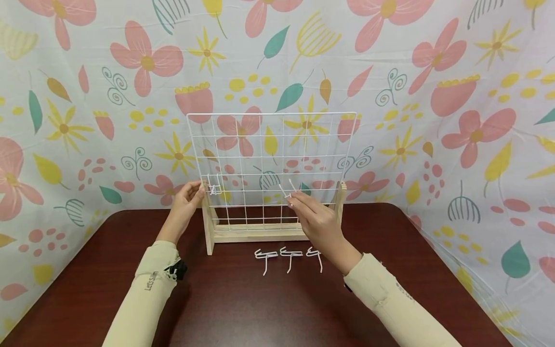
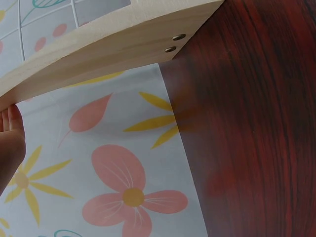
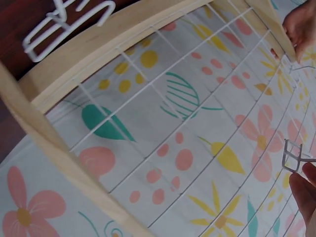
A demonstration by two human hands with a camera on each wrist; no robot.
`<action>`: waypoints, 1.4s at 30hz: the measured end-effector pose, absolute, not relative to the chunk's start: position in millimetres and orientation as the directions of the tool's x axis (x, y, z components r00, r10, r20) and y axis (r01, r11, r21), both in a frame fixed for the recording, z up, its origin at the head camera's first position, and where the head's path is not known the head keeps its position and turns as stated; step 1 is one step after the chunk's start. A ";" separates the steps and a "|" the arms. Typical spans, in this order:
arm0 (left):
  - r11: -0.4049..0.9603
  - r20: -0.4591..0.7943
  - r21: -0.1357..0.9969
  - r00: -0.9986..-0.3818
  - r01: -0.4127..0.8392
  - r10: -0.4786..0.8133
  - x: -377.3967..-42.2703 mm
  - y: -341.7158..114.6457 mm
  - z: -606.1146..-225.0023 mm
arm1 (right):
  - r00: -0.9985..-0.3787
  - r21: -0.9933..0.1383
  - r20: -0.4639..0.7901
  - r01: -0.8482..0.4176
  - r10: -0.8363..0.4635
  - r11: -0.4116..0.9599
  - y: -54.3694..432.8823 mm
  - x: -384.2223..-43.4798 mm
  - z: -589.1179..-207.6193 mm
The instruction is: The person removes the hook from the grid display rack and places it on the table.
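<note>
A white wire grid panel [image 1: 271,114] stands in a wooden stand [image 1: 209,229] on the table. My left hand [image 1: 184,205] grips the stand's left post near its top; in the left wrist view its fingertips meet the post's edge. Between thumb and fingers, my right hand [image 1: 320,225] pinches a white wire hook [image 3: 284,157] in front of the grid's middle, prongs pointing up. Another white hook [image 1: 213,189] hangs on the grid at the left, close to the left post.
Three more white hooks lie in a row on the dark red table before the stand: the left hook [image 1: 266,254], the middle hook [image 1: 291,253] and the right hook [image 1: 314,253], partly behind my right hand. A floral cloth [image 1: 147,115] covers the wall behind.
</note>
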State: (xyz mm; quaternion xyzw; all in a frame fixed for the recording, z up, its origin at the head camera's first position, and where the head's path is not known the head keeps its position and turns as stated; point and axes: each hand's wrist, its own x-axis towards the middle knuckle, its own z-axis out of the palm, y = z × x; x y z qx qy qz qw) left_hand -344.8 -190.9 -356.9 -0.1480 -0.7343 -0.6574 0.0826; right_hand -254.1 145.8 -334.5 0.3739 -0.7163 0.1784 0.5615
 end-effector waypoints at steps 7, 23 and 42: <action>0.087 0.355 0.928 -0.930 0.362 0.093 -346.0 -190.6 -358.8 | -0.071 0.190 0.927 -0.759 -0.369 0.623 157.1 -252.1 -343.4; 0.080 0.336 0.936 -0.938 0.342 0.086 -342.2 -189.2 -355.1 | -0.057 0.245 0.885 -0.786 -0.461 0.567 182.4 -242.8 -365.6; 0.087 0.331 0.937 -0.939 0.339 0.088 -344.4 -188.8 -356.1 | -0.123 0.304 0.745 -0.812 -0.656 0.498 210.6 -235.4 -393.3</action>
